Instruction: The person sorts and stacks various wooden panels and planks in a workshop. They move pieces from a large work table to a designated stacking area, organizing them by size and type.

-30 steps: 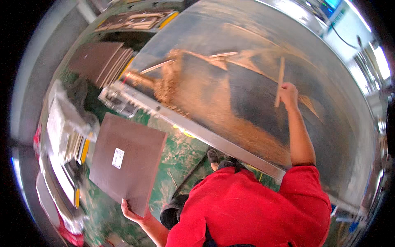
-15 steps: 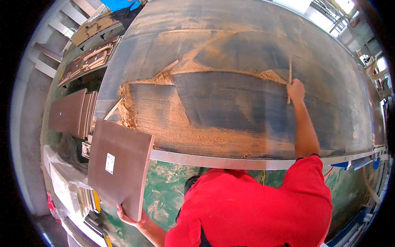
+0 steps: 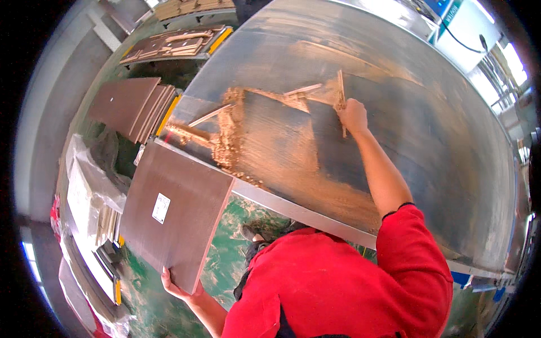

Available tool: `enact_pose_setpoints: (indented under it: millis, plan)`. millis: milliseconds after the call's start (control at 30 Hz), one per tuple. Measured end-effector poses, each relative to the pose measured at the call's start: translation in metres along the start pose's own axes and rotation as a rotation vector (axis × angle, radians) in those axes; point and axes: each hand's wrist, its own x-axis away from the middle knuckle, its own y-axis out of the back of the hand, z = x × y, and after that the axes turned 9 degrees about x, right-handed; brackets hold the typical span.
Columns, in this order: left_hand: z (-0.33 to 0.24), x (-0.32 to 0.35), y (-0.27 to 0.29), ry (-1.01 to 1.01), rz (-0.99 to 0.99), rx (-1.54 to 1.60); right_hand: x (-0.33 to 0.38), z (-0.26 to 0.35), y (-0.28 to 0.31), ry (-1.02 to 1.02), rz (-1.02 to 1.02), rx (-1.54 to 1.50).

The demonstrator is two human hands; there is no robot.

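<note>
My left hand [image 3: 180,287] is closed on the lower edge of a flat brown board [image 3: 174,219] with a white label. The board's far end lies at the near-left edge of a large dark worktable [image 3: 417,152]. Out over the tabletop, my right hand [image 3: 354,116] grips a thin wooden strip [image 3: 340,83], which stretches away from me across the surface. Sawdust [image 3: 230,127] is heaped left of the strip, and some is gathered against it. Two loose wood slivers, a nearer one [image 3: 209,115] and a farther one [image 3: 304,89], lie by the sawdust.
Stacked brown boards [image 3: 127,107] stand left of the table. Beyond them, a low platform [image 3: 177,45] bears boards and offcuts. A plastic-wrapped stack [image 3: 93,186] is at the left. A metal rail [image 3: 298,211] borders the table's near side, above a dusty green floor [image 3: 146,287].
My right hand has drawn the strip leftward across the table, closer to the heaped sawdust. The view has turned. My left hand still holds the board.
</note>
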Motion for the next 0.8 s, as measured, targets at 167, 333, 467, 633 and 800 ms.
enact_pose_setpoints:
  millis: [167, 333, 467, 633, 800]
  plan:
    - [-0.036, -0.039, 0.032, -0.034, -0.083, -0.004, -0.003, 0.106, -0.058, 0.079, 0.005, -0.022]
    - [-0.078, -0.085, 0.062, -0.016, -0.110, 0.028, 0.011, 0.226, -0.092, 0.132, 0.121, -0.035]
    - [-0.109, -0.130, 0.086, -0.011, -0.109, 0.016, 0.019, 0.307, -0.111, 0.087, 0.132, -0.020]
    - [-0.139, -0.177, 0.108, 0.055, -0.050, -0.026, 0.022, 0.315, -0.123, 0.146, 0.036, -0.024]
    - [-0.141, -0.226, 0.127, 0.111, -0.030, -0.022, 0.064, 0.202, -0.052, -0.015, -0.054, 0.091]
